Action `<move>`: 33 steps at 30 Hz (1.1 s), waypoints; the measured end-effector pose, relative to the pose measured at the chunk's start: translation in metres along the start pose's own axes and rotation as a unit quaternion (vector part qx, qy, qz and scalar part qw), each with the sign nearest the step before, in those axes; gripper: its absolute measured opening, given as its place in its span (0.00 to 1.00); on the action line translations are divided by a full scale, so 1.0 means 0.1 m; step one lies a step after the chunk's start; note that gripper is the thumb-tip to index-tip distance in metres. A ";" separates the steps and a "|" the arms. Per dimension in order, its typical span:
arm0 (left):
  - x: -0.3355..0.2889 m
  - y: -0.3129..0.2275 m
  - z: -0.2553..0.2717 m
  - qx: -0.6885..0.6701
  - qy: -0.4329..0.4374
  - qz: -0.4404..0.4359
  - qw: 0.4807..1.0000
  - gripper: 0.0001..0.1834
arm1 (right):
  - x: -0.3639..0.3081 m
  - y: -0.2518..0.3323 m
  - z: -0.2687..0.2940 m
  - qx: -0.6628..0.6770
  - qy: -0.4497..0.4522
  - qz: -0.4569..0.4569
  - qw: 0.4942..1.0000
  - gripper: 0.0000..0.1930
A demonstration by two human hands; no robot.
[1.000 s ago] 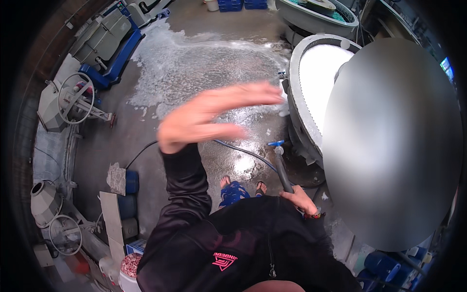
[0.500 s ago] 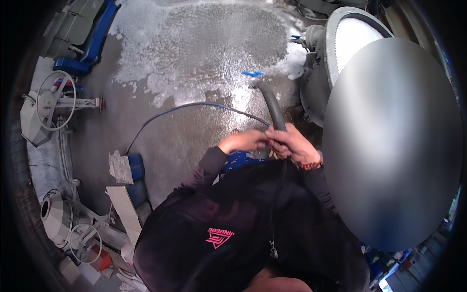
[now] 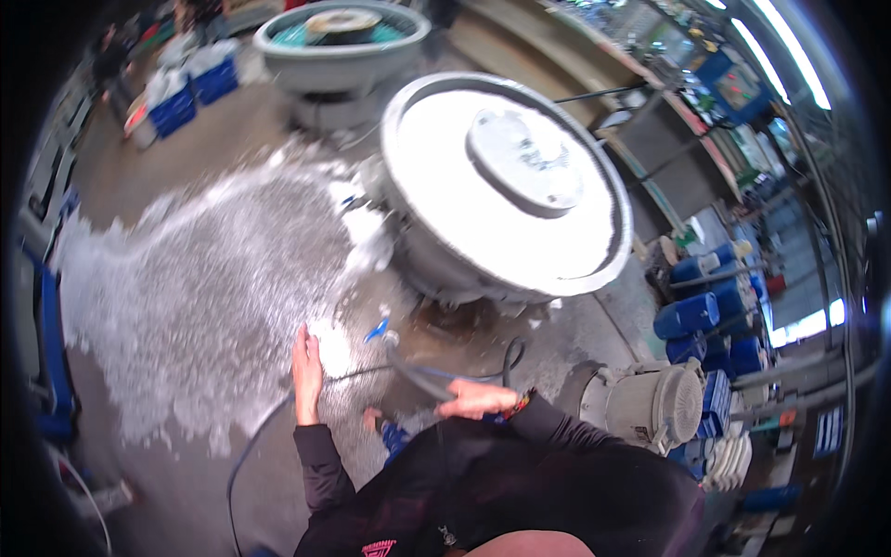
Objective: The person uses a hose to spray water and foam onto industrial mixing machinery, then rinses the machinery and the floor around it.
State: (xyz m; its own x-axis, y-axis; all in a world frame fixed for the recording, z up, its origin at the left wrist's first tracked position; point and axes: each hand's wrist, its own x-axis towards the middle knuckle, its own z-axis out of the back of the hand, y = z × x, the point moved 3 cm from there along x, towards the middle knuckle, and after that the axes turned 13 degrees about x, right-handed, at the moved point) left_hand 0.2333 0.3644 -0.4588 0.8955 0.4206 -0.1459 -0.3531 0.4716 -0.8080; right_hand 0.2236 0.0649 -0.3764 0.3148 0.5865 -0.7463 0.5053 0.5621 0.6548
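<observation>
My right hand (image 3: 478, 399), with a red beaded bracelet at its wrist, is wrapped round a dark grey hose (image 3: 415, 373). The hose runs up and left from my fist. Just beyond its far end a small blue lever-like piece (image 3: 377, 330) shows. To the left, my left hand (image 3: 307, 371) is stretched out over the wet floor with fingers extended, holding nothing. A thinner dark cable or hose (image 3: 243, 457) curves along the floor below it. Ahead of my right hand stands a big round tub (image 3: 394, 121) full of white foam, with a raised round centre (image 3: 524, 162).
White foam (image 3: 186, 306) spreads across the wet floor at left. A second round tub (image 3: 278, 51) stands farther back. On the right are a grey motor-like machine (image 3: 640, 406) and several blue drums (image 3: 687, 317). Blue crates (image 3: 215, 81) and people (image 3: 113, 70) are at far left.
My view has swung right and up, bringing the whole foam-filled tub into sight. My left hand has moved away from my right hand and stretched out leftward; my right hand still grips the hose.
</observation>
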 end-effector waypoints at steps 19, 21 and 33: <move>-1.79 -2.57 -3.90 0.423 0.245 -0.173 0.855 0.28 | -2.97 -2.85 1.22 0.142 -0.290 0.298 0.898 0.15; -1.94 -3.09 -4.29 0.440 0.215 -0.250 0.836 0.27 | -3.40 -2.93 1.40 0.144 -0.320 0.274 0.896 0.12; -1.71 -6.09 -6.50 0.182 0.145 -0.535 0.812 0.16 | -4.45 -3.32 3.29 0.142 -0.515 0.397 0.746 0.11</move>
State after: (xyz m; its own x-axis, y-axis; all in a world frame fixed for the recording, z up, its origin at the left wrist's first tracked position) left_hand 0.4711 -0.4981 -0.3129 0.7506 -0.5557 0.3576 0.6592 0.6673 -0.3467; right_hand 0.1805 -0.5748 -0.3012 0.9822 -0.1733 0.0724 -0.0657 0.0444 0.9969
